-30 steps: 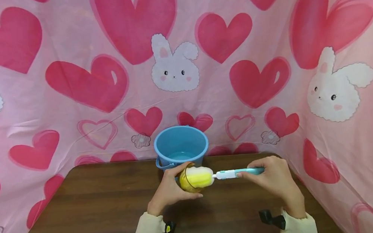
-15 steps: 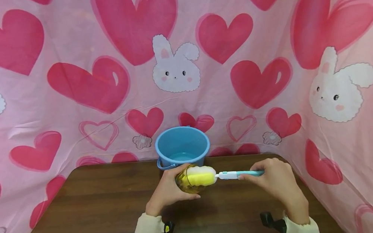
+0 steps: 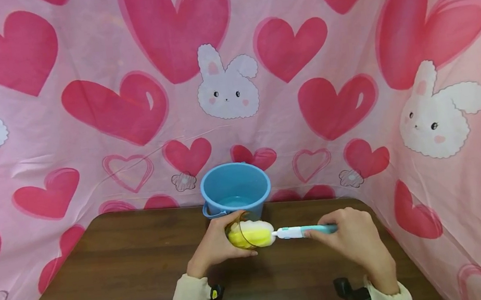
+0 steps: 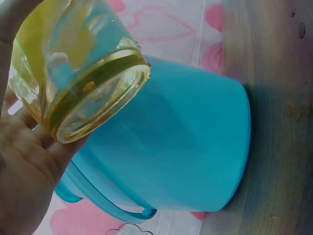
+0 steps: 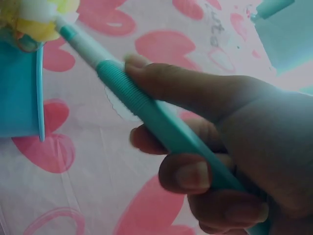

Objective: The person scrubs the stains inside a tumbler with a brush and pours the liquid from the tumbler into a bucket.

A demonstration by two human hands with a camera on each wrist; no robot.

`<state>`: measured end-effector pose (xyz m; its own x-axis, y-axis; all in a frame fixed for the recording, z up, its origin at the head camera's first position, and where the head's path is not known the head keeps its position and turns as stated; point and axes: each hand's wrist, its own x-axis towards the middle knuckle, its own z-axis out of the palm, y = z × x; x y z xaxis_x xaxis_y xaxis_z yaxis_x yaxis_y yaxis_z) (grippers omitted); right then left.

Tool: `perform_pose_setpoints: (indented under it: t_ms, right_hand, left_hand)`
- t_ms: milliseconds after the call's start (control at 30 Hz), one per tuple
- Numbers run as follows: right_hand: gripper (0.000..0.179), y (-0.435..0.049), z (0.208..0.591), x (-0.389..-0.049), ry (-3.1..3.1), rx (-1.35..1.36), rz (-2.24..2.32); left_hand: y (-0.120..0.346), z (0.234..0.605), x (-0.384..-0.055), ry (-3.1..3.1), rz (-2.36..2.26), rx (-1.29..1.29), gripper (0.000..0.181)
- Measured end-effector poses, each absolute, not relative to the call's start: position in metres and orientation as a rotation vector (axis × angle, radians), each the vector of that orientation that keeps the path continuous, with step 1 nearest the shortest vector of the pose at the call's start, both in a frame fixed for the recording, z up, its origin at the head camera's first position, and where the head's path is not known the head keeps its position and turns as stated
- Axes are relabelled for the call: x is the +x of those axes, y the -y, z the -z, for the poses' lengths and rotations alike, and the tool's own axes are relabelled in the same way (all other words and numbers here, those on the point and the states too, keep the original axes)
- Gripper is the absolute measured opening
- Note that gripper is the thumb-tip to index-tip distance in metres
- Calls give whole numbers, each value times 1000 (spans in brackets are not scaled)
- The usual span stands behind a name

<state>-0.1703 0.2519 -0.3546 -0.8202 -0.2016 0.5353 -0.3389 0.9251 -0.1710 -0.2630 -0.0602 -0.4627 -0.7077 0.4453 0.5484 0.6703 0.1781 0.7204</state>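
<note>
My left hand [image 3: 214, 245] grips an amber glass cup [image 4: 95, 76], tipped on its side with its mouth toward the right. Seen from the left wrist, the thick base of the cup faces the camera and the palm lies along its side. A yellow and white sponge head [image 3: 260, 233] sits partly inside the cup, its rear end sticking out of the mouth. It belongs to a cup brush with a white neck and teal handle [image 5: 168, 128]. My right hand [image 3: 354, 234] holds that handle, the thumb along the top and the fingers curled beneath.
A light blue bucket [image 3: 209, 191] stands at the table's back edge, just behind the cup, its handle hanging on the left. The brown wooden table [image 3: 117, 273] reaches back to a pink cloth [image 3: 118, 50] printed with hearts and rabbits.
The sponge head has moved slightly right and then back left into the cup, and its coloured sides have turned. My right hand has sunk a little with the handle. My left hand stays nearly still.
</note>
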Motion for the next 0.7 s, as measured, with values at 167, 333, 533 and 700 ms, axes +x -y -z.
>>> perform_pose_setpoints:
  t_ms: [167,333,533,700]
  right_hand:
    - [28,-260,353,-169,2508,349,-378]
    - [28,-267,351,-167,2491,306,-405]
    - [28,-273,349,-164,2547,253,-436]
    - [26,-273,348,-164,2565,260,-431]
  left_hand:
    - [57,462,-263,2254,1558,-1082,85]
    - [55,463,-263,2278,1538,-1089,82]
    - [52,463,-263,2274,1509,-1121,83]
    - [50,462,-262,2271,1492,-1107,85]
